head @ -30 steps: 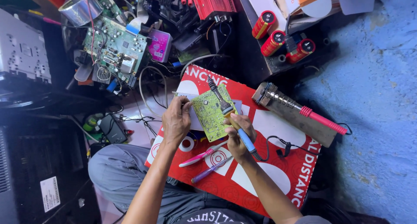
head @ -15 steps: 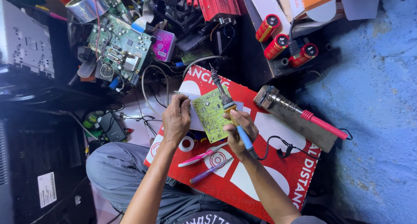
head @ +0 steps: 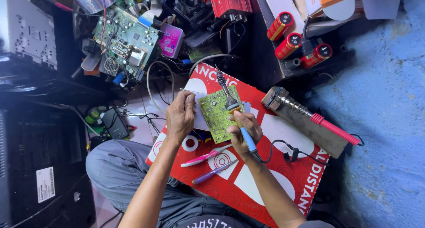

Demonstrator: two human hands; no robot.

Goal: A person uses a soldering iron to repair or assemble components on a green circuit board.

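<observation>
Left hand (head: 180,117), fingers pressed onto the near-left edge of small green circuit board (head: 218,114), pins it on red cardboard sheet (head: 283,175). Board likely light, stiff, fragile: hold by edges. Right hand (head: 244,130), fingers pinching blue-handled soldering iron (head: 234,111), tip over board.

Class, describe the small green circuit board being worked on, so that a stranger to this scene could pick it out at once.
Find the red and white printed board lying across the person's lap. Near its upper edge, between the left hand and the right hand, lies the small green circuit board. Unlike the larger green board among the clutter above, it is yellowish-green and a soldering iron points across it.
</observation>
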